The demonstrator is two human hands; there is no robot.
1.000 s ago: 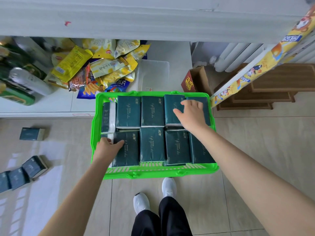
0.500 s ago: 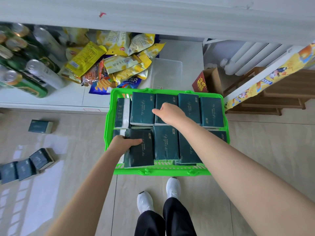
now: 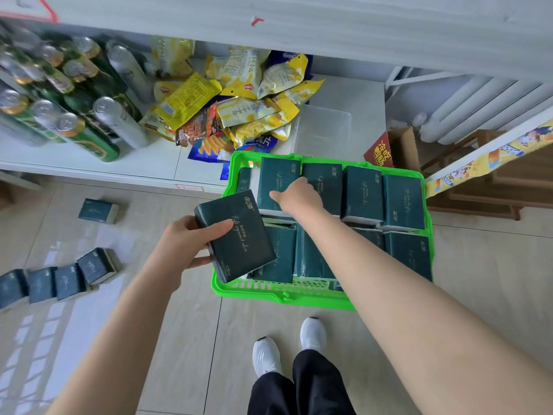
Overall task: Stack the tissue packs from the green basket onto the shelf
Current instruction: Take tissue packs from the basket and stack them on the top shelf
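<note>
Left hand (image 3: 182,244) now grips one lifted tissue pack (image 3: 239,238); right hand (image 3: 299,196) touches another pack (image 3: 276,181), grip unclear.

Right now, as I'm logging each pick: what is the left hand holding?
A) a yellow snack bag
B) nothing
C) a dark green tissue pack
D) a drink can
C: the left hand grips a dark green tissue pack over the left edge of the green basket.

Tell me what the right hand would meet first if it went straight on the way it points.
Most likely the far-row tissue pack just beyond the right hand, inside the green basket. Its fingertips may already touch that pack; depth is unclear from this view.
</note>
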